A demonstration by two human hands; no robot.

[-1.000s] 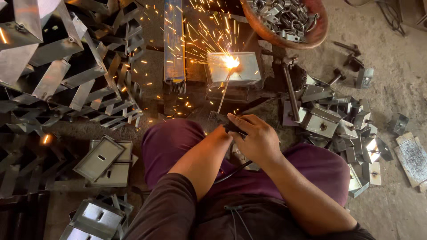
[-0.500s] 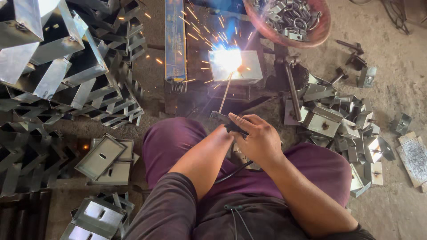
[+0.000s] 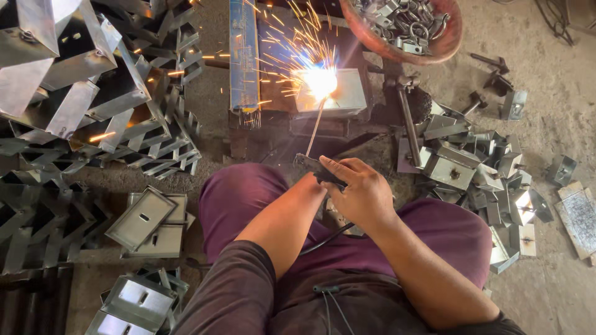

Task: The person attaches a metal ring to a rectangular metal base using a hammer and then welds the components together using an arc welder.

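Nearest, at lower centre of the frame, the right hand (image 3: 363, 192) is curled shut around a dark electrode holder (image 3: 320, 169), a black cable (image 3: 326, 239) trailing back over the purple-clad lap. The left hand is hidden behind the right one, so I cannot tell how its fingers lie. From the holder a thin welding rod (image 3: 315, 131) slants up to a small metal box (image 3: 338, 93) at upper centre, its tip lost in a white arc glare (image 3: 318, 80) throwing sparks up and left. Just left of the box stands a blue upright panel (image 3: 244, 56). Flat metal trays (image 3: 146, 220) lie lower left, folded brackets (image 3: 478, 167) right, and a reddish bowl of small parts (image 3: 434, 43) sits upper right.
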